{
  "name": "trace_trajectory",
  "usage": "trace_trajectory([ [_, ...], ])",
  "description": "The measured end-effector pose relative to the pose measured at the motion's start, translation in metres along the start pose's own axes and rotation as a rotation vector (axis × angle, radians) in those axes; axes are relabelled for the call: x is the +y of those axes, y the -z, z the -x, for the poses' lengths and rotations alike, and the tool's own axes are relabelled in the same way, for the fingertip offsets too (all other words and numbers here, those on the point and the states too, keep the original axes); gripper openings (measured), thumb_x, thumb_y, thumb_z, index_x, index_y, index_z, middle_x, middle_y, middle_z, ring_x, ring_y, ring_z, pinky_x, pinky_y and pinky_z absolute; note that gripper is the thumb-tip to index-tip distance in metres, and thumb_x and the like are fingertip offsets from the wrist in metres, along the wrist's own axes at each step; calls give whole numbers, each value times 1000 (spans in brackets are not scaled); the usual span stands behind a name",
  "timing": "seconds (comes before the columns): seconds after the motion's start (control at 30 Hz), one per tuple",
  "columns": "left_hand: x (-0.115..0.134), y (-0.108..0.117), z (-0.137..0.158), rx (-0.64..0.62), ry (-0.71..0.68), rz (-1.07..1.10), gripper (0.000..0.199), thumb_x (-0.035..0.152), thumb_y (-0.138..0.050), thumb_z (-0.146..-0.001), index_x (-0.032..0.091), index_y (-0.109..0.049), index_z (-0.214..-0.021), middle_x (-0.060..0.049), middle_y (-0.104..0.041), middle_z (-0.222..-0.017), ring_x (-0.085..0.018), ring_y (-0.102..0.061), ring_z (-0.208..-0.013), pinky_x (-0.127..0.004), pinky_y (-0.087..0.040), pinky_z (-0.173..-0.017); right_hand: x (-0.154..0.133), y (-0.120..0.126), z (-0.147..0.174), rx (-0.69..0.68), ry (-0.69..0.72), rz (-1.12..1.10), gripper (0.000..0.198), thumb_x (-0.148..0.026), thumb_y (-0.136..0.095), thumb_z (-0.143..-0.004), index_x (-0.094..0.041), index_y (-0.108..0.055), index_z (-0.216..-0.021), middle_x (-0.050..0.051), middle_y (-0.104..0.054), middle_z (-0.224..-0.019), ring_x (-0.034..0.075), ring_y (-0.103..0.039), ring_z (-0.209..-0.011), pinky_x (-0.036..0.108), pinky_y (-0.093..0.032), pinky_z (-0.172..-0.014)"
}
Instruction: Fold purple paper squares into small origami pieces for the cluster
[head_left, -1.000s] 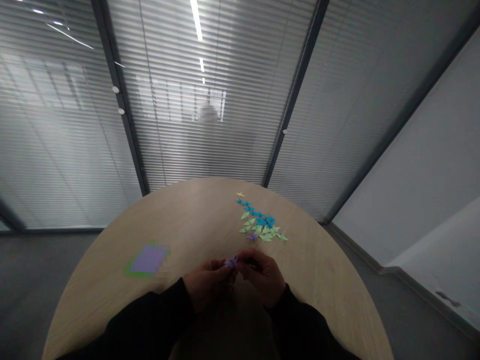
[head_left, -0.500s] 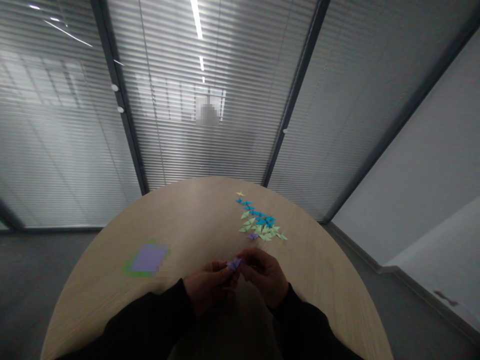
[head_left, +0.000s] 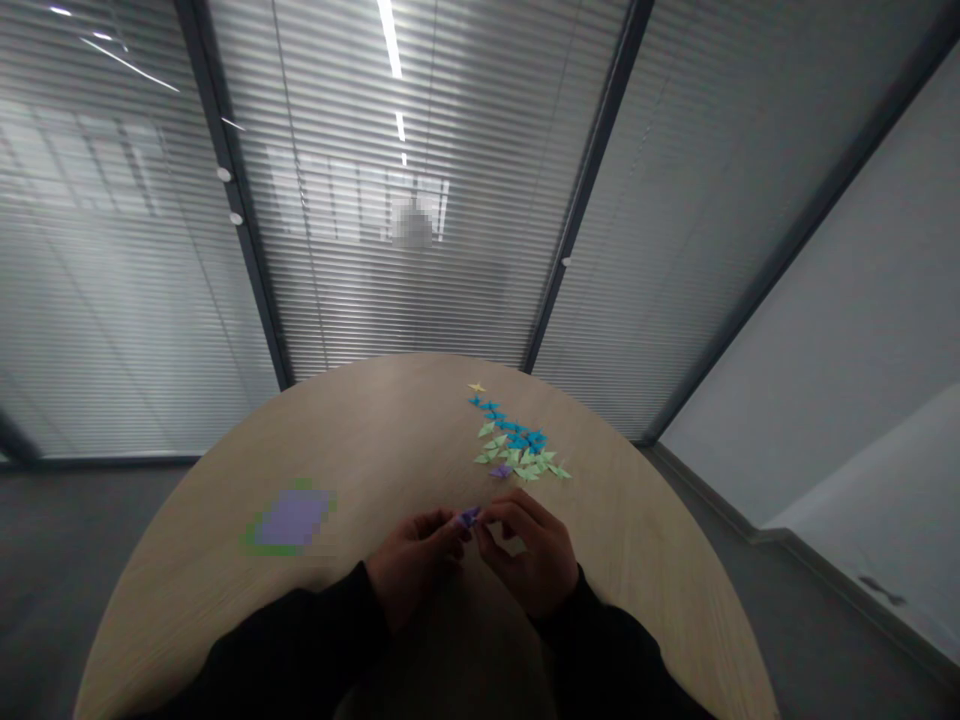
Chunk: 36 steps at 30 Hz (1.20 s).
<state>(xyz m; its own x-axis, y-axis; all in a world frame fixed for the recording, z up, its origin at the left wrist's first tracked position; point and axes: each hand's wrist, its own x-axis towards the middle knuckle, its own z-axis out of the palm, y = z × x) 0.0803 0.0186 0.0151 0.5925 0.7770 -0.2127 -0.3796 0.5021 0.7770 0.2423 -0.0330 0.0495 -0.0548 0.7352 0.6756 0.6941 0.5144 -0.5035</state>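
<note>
Small purple folded paper (head_left: 469, 516), pinched between fingertips of left hand (head_left: 411, 565) and right hand (head_left: 531, 560) above the table (head_left: 375, 440): loose pinch risks dropping or creasing it.

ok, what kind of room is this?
Probably an office meeting room: glass partition walls with slatted blinds, a round wooden table, and folded paper pieces laid out beyond the hands.

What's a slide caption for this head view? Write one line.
Both hands, left and right, pinch a small purple paper piece above a round table near folded blue and green pieces.
</note>
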Motion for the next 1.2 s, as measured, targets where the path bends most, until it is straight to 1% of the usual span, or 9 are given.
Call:
trace_trajectory([
  [0.13,-1,-2,1,9,-47,-27,42,42,-90,-58,13,-67,-78,2,-60,-69,-7,-52,-59,-20,-40,-55,-2,-3,1,6,-6,40,9,-16,-62,-78,-23,-68,-78,3,-66,-74,15,-57,-58,27,-47,-57],
  [0.27,0,-4,2,29,-107,-82,42,45,-89,-59,14,-66,-78,2,-60,-71,-8,-52,-60,-21,-41,-57,-6,-4,0,41,-46,-12,4,-19,-64,-78,-22,-66,-77,1,-63,-70,14,-56,-56,27,-47,-56],
  [0.43,3,-5,3,24,-165,-212,43,51,-84,-64,14,-65,-78,4,-56,-64,-8,-48,-58,-21,-39,-54,-7,-8,0,21,-216,-167,5,-21,-62,-79,-20,-64,-74,1,-65,-67,15,-60,-56,26,-49,-55],
  [0.53,5,-5,4,27,-176,-249,45,53,-83,-64,14,-65,-81,3,-57,-66,-9,-49,-59,-22,-40,-56,-4,-14,3,0,-357,-317,6,-25,-63,-79,-20,-63,-77,2,-69,-70,16,-64,-59,26,-52,-57],
  [0.63,6,-5,5,23,-198,-273,45,53,-81,-67,15,-65,-82,3,-57,-67,-9,-49,-60,-22,-40,-56,-1,-18,4,-2,-449,-412,11,-30,-65,-78,-19,-62,-75,3,-69,-69,16,-66,-60,26,-52,-57],
  [0.77,6,-6,4,21,-230,-307,42,52,-79,-70,14,-65,-81,3,-57,-67,-9,-49,-61,-21,-40,-56,1,-19,4,-18,-487,-432,16,-33,-65,-79,-19,-63,-73,1,-67,-65,15,-63,-58,24,-50,-55],
  [0.9,3,-3,1,25,-218,-257,43,52,-81,-68,14,-64,-81,3,-57,-67,-9,-50,-60,-22,-41,-57,2,-16,3,-41,-497,-468,17,-35,-67,-80,-18,-64,-75,2,-68,-70,15,-65,-63,25,-52,-60],
  [1.07,0,1,0,17,-231,-219,43,51,-81,-69,14,-64,-82,3,-58,-67,-9,-51,-60,-23,-42,-58,5,-16,2,-42,-621,-625,25,-38,-75,-72,-18,-67,-85,2,-70,-73,15,-65,-64,27,-53,-62],
  [1.2,3,0,0,2,-228,-245,42,51,-80,-69,15,-64,-83,1,-60,-71,-10,-52,-61,-23,-42,-59,8,-17,2,-98,-668,-723,28,-40,-77,-69,-17,-70,-83,1,-70,-68,14,-64,-62,26,-52,-62],
])
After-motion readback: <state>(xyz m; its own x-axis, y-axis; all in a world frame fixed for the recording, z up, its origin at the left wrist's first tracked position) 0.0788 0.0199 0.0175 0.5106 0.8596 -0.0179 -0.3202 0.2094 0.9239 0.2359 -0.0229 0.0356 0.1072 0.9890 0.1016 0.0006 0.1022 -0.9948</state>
